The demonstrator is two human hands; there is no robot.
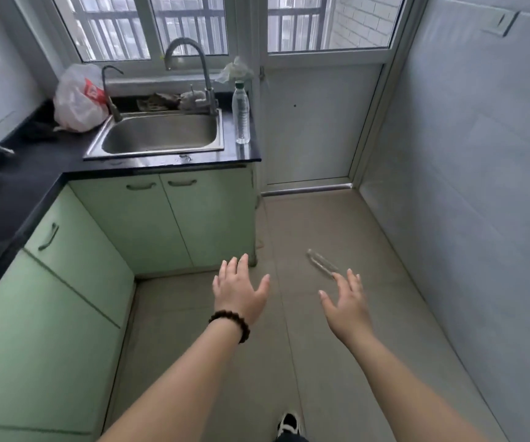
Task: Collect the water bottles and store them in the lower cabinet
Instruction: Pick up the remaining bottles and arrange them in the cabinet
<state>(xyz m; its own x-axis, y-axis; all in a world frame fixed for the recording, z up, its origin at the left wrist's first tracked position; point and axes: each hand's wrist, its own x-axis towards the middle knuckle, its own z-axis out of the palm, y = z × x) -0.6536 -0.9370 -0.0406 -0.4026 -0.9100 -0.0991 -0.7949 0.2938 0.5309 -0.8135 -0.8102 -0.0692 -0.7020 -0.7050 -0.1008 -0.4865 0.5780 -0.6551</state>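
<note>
- My left hand [239, 290] reaches out at the lower centre of the frame, fingers spread, its grip released and holding nothing; a dark bead bracelet [230, 323] sits on that wrist.
- My right hand [346, 301] is just right of it, also splayed with a released grip, nothing in it.
- One water bottle [241, 113] stands upright on the dark desk [34, 161] at upper centre, just right of the steel sink [161, 135].
- A second, clear bottle [322, 263] lies on its side on the tiled floor [337, 218], its near end hidden behind my right fingertips; I cannot tell whether they touch it.
- The lower cabinet [161, 218] under the sink has both green doors closed.
- A white plastic bag [78, 98] rests on the desk at upper left, beside the sink.
</note>
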